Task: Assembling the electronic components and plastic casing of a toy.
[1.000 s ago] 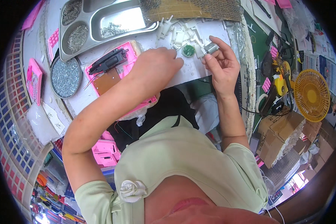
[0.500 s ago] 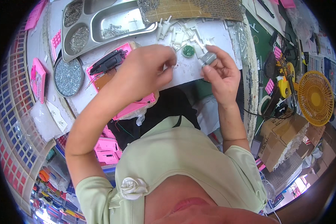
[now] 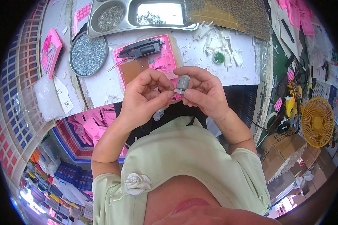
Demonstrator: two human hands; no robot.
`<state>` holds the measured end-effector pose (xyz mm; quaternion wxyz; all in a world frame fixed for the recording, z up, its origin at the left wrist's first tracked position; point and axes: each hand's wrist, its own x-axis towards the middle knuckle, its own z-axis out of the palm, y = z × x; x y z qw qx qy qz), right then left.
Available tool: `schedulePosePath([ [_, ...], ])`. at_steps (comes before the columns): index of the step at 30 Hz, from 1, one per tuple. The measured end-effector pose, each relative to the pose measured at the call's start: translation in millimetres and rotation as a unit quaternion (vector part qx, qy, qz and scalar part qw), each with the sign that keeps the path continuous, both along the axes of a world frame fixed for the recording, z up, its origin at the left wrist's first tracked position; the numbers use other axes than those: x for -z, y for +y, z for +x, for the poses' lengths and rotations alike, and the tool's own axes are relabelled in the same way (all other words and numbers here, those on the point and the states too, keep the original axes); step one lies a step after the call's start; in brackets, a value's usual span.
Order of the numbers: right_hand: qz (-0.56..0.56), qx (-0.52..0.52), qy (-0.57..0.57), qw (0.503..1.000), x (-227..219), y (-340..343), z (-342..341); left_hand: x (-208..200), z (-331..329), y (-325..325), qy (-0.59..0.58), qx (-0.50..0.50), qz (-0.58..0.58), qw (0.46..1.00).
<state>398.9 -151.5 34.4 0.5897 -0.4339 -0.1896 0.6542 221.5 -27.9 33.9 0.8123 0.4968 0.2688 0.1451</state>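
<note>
Between the thumb and fingers of my right hand is a small grey cylindrical plastic part, held up in front of the table edge. My left hand is closed in a pinch, its fingertips at the lower end of the grey part; whatever they grip is too small or hidden to name. Just beyond my hands lies a pink plastic housing with a black module and a brown board on it. A round green-filled pot stands among several white plastic parts.
A metal compartment tray with springs stands at the back, beside a cardboard sheet. A round dish of small metal pieces and a pink toy-like case are at left. Pink housings fill a crate below. A yellow fan is at right.
My left hand has come away from near the white parts and met my right hand at the grey part. Both hands are now lower, nearer my body. The view has shifted.
</note>
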Motion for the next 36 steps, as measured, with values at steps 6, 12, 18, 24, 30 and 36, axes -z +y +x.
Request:
schedulePosePath([
  [6,-0.008,-0.014,-0.045,0.999,0,0,0,4,-1,1,-0.022,-0.006,-0.044,0.999],
  [12,0.091,0.008,-0.3,0.95,17,-6,-9,4,1,-4,-0.025,-0.033,0.074,0.996],
  [18,0.03,0.028,-0.295,0.955,1,6,3,11,0,6,-0.045,-0.028,0.538,0.842],
  [24,0.08,-0.072,-0.297,0.949,-1,17,8,7,-5,5,-0.04,-0.05,0.517,0.854],
  [30,0.249,-0.034,-0.46,0.852,11,23,7,13,-16,4,-0.021,-0.057,0.434,0.899],
  [36,0.307,-0.047,-0.503,0.806,12,29,8,12,-20,7,0.009,-0.041,0.486,0.873],
])
